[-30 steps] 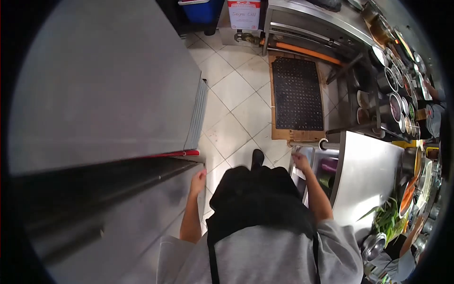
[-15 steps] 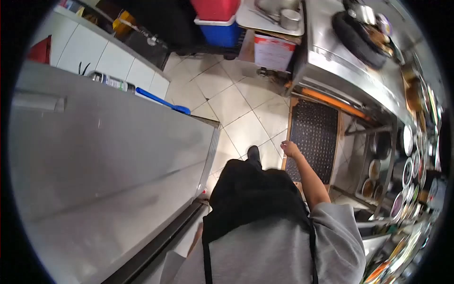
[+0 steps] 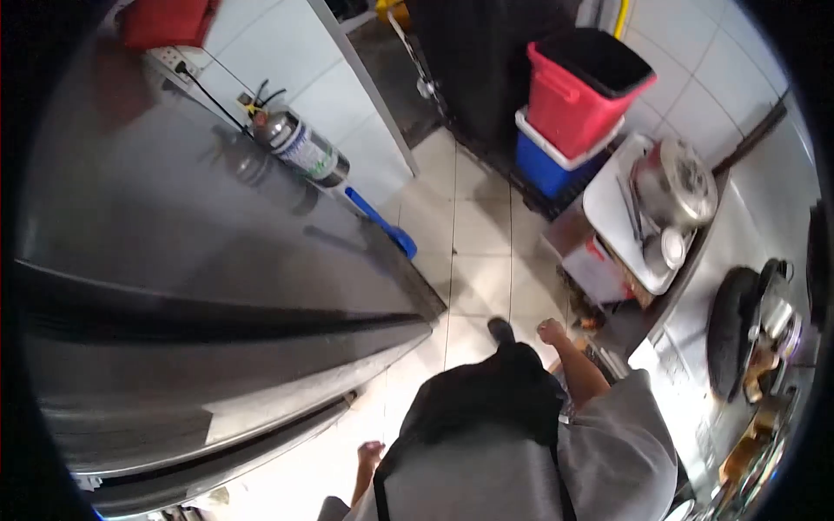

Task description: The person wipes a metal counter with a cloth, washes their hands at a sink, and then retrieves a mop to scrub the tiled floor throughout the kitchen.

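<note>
My right hand (image 3: 549, 332) swings low in front of me with its fingers curled in, and nothing shows in it. It is nearest the white tray on the right, but apart from it. My left hand (image 3: 371, 451) hangs at my side, small in view, its fingers also curled with nothing visible in them. To its left stands a large grey metal cabinet (image 3: 217, 347), which it does not touch. A black shoe (image 3: 500, 330) shows below my black apron (image 3: 486, 391).
A fire extinguisher (image 3: 304, 152) and a blue-handled tool (image 3: 382, 224) are beyond the cabinet. A red bin (image 3: 578, 100) sits on a blue one (image 3: 556, 161). The white tray (image 3: 612, 204) holds a metal pot (image 3: 676, 182). A steel counter (image 3: 682, 382) runs along the right. Pale tiles (image 3: 480, 278) floor the passage.
I have walked forward and my view has turned left. The extinguisher, bins and tray are closer, and the dark floor mat has left view. My left hand has come into sight.
</note>
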Demonstrator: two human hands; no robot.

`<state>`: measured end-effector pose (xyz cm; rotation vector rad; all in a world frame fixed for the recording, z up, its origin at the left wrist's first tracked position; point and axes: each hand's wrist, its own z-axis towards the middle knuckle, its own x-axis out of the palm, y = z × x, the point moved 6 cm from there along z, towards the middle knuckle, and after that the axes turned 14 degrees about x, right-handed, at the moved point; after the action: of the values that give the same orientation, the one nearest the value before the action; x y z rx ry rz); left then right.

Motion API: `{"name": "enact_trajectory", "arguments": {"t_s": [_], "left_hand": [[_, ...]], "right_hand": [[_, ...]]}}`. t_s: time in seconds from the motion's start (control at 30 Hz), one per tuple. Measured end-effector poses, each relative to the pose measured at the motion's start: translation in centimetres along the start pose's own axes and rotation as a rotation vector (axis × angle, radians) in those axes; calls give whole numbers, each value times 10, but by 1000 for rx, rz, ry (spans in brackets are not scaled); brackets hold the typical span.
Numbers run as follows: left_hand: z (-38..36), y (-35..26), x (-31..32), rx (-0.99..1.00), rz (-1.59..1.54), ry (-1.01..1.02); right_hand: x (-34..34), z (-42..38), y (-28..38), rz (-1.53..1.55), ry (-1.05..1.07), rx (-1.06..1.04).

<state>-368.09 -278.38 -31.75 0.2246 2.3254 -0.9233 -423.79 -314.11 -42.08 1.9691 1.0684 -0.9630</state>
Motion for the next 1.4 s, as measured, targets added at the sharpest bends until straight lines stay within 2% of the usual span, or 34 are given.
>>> {"name": "enact_trajectory", "arguments": {"t_s": [0.07,0.1,0.13,0.17,0.2,0.27,0.37,0.4,0.47,0.5,0.53,0.57,0.6,0.63,0.67,0.7,0.73,0.8,0.83,0.87,0.93,0.97,1.03,1.07,1.13,1.2,1.27,1.37,1.4], "left_hand": [[-22,-28,26,312,-232,31],[-29,-27,36,297,-250,2],[-37,-19,52,156,-238,35],[-45,-12,67,13,-229,71],[-54,-21,75,-17,-109,17],[-63,-13,96,-28,-185,-101],[-87,-11,116,-150,-139,-128],[-103,-12,118,-217,-312,-205],[-146,-50,115,-336,-659,-404],[-151,-27,130,-248,-794,-511],[-163,-6,148,-152,-921,-642],[-182,-1,164,-319,-832,-715],[-202,4,180,-500,-754,-762],[-218,24,204,-493,-705,-873],[-233,36,239,-501,-644,-962],[-255,25,275,-608,-781,-1021],[-272,18,293,-708,-909,-1066],[-306,-3,344,-828,-1045,-1112],[-321,-13,371,-895,-1126,-1108],[-336,-29,388,-945,-1171,-1107],[-368,-73,386,-1053,-1218,-1118],[-378,-74,416,-1086,-1252,-1101],[-378,-78,466,-822,-1658,-1590],[-366,-79,493,-846,-1686,-1580],[-352,-95,532,-1140,-1546,-1433],[-345,-104,525,-1213,-1516,-1292],[-341,-96,506,-1214,-1519,-1228],[-334,-62,458,-1203,-1539,-1220],[-335,-53,441,-1214,-1557,-1213]], "right_hand": [[-14,45,44,-70,148,-161],[-39,51,73,-84,181,-178],[-74,46,104,-107,219,-196],[-76,63,120,-80,171,-213],[-79,74,138,-47,121,-230],[-90,76,174,-97,154,-297],[-87,67,208,-247,208,-369],[-80,62,218,-356,227,-385],[-28,67,221,-630,342,-642],[0,77,209,-523,396,-394],[39,91,202,-750,500,-468],[79,103,204,-839,525,-560],[75,80,221,-1196,473,-656],[29,30,246,-931,640,-762],[-22,-24,266,-697,891,-1137],[17,-4,260,-860,747,-553],[20,-15,279,-953,728,-601],[26,-53,300,-1241,849,-1061],[54,-24,297,-1412,594,-584],[60,-28,300,-1471,555,-496],[72,-52,312,-1543,603,-520],[81,-67,313,-1583,624,-541],[95,-97,312,-1636,673,-553],[104,-109,314,-1673,704,-558],[128,-131,314,-1726,829,-573],[161,-159,314,-1735,1119,-617],[178,-204,340,-1492,784,-690],[208,-279,381,-1213,657,-807],[232,-276,389,-1233,602,-1160]]}}
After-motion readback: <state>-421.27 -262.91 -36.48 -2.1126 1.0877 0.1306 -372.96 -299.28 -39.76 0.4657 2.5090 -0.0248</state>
